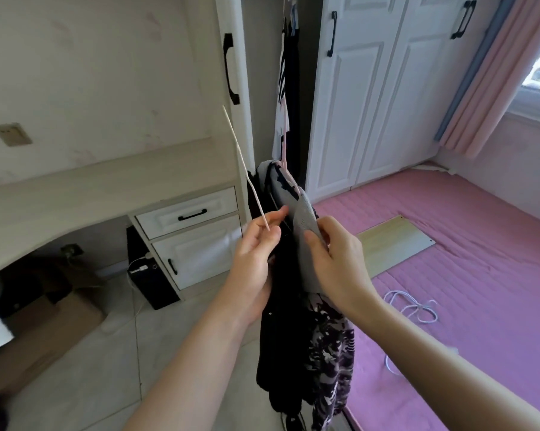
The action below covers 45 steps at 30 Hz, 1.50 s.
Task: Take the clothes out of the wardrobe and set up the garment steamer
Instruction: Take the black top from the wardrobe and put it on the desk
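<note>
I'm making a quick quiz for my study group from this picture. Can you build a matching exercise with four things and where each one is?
Things:
1. grey garment
2. thin white hanger
3. wooden board
4. white cable

Places:
A. flat on the pink mattress
B. pinched in the left hand
C. coiled on the pink mattress
D. gripped by the right hand

Pairs: 1-D, 2-B, 3-A, 4-C

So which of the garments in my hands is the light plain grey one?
The one your right hand pinches: the grey garment. The others are black and black-and-white patterned.
</note>
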Tool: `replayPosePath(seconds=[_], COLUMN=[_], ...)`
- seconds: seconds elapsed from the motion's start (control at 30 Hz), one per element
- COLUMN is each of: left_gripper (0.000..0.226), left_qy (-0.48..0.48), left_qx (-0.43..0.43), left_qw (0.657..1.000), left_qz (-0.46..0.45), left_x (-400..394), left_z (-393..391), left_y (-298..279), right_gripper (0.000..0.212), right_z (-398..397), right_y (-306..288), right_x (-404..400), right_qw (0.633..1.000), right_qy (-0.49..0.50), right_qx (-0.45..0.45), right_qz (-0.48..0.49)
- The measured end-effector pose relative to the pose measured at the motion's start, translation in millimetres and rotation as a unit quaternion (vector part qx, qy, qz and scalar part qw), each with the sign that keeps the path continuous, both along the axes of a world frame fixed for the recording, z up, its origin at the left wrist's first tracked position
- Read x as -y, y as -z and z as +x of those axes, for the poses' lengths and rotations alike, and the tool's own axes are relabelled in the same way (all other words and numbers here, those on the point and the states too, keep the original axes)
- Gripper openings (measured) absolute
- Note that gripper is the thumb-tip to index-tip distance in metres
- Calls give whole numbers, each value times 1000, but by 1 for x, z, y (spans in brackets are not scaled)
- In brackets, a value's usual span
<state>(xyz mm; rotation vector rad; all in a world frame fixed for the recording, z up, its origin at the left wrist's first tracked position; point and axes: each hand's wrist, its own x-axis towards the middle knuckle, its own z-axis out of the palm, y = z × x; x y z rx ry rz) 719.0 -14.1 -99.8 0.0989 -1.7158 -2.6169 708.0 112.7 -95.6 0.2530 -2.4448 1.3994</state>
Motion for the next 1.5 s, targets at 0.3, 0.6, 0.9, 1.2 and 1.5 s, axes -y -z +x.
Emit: replayPosePath(seconds=[0.3, 0.6, 0.9, 1.2, 1.5], left_gripper=[34, 27, 22, 23, 37], left_qy=[1, -68, -207, -287, -329], left_qx=[17, 12, -40, 23, 11], left_qw=[998, 990, 939, 946, 923], left_qz=[-59, -123, -273, -146, 199], left_x=[18, 22, 16, 2, 60], left_z=[58, 82, 97, 117, 144], left_y=[-4, -9, -3, 10, 2], right_gripper=[24, 27, 33, 16, 18], right_z=[55, 69, 72, 58, 62], right_y=[-3, -3, -11, -9, 8], right_x=[5, 0, 2, 1, 24], right_qw=[997, 983, 965, 919, 864], right_qy=[-71, -181, -258, -375, -478], right_qx=[15, 21, 28, -12, -24], right_qz=[9, 12, 44, 120, 156])
